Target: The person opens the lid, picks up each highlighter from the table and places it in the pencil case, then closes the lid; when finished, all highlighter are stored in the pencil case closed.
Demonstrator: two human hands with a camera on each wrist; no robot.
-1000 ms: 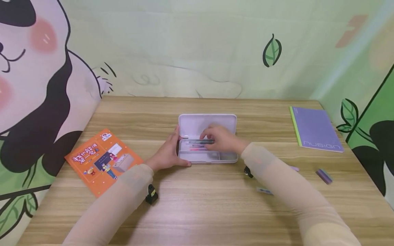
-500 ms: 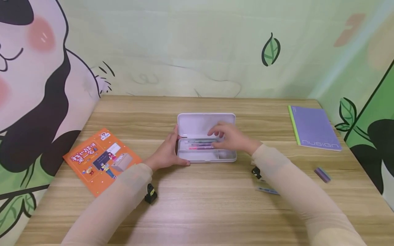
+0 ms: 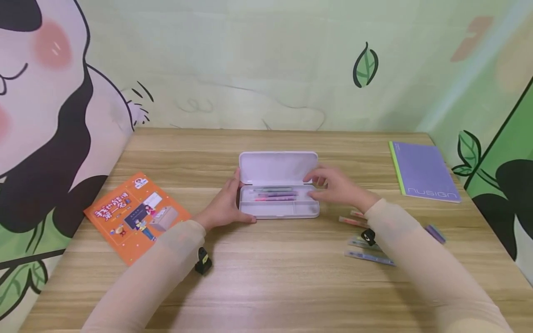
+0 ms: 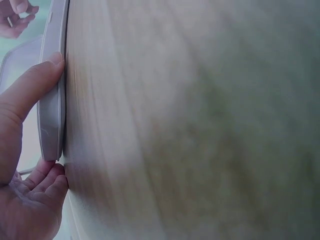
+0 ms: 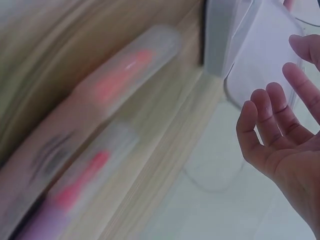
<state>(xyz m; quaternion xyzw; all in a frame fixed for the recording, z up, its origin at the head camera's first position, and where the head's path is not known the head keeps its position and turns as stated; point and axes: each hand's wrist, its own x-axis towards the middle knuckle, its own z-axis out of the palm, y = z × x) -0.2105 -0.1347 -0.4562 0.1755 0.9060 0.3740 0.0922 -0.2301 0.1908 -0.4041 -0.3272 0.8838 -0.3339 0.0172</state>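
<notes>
A white pencil case point(image 3: 266, 210) lies on the table with its lid point(image 3: 278, 168) raised at the back. Several pens point(image 3: 275, 196), pink, purple and greyish, lie in its rear compartment. My left hand point(image 3: 222, 206) grips the left end of the case; in the left wrist view the thumb of that hand point(image 4: 30, 92) presses the front edge and the fingers bend round the side. Over the right end hovers my right hand point(image 3: 336, 187). In the right wrist view, this hand point(image 5: 295, 137) has loosely bent fingers and holds nothing.
Right of the case lie several pens, among them an orange-tipped pen point(image 3: 351, 221) and a blue pen point(image 3: 368, 257). A small purple-blue object point(image 3: 435, 233) is partly behind the right sleeve. A purple notebook point(image 3: 426, 172) is back right; an orange booklet point(image 3: 135, 215) lies left.
My right hand has let go of the pens in the rear compartment and moved right. More of the pens beside the case now show. The left hand keeps its place on the case.
</notes>
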